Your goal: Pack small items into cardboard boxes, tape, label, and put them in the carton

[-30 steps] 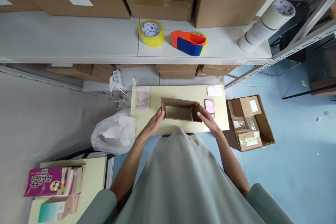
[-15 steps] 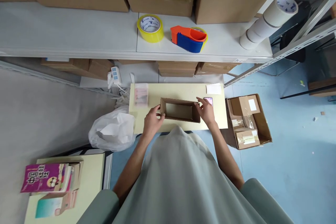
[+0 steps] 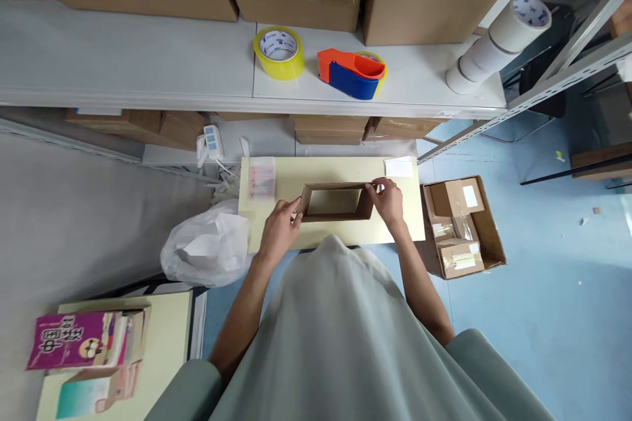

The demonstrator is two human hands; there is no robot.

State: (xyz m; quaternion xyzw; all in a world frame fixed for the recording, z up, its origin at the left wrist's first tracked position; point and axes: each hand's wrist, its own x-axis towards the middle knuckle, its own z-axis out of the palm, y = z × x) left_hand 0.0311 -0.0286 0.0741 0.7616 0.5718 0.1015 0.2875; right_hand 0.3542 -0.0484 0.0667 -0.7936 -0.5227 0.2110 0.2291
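The left hand (image 3: 280,229) and right hand (image 3: 388,202), both part-curled, are gripping opposite ends of an open cardboard box (image 3: 337,217) over the cream table (image 3: 316,170). A plastic bag (image 3: 207,247) and a carton (image 3: 490,237) are flanking the table; a tape dispenser (image 3: 350,75) is sitting on the shelf (image 3: 172,59).

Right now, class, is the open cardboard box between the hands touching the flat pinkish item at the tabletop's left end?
Apart. The head view shows a strip of bare cream tabletop between the open cardboard box and the flat pinkish item.
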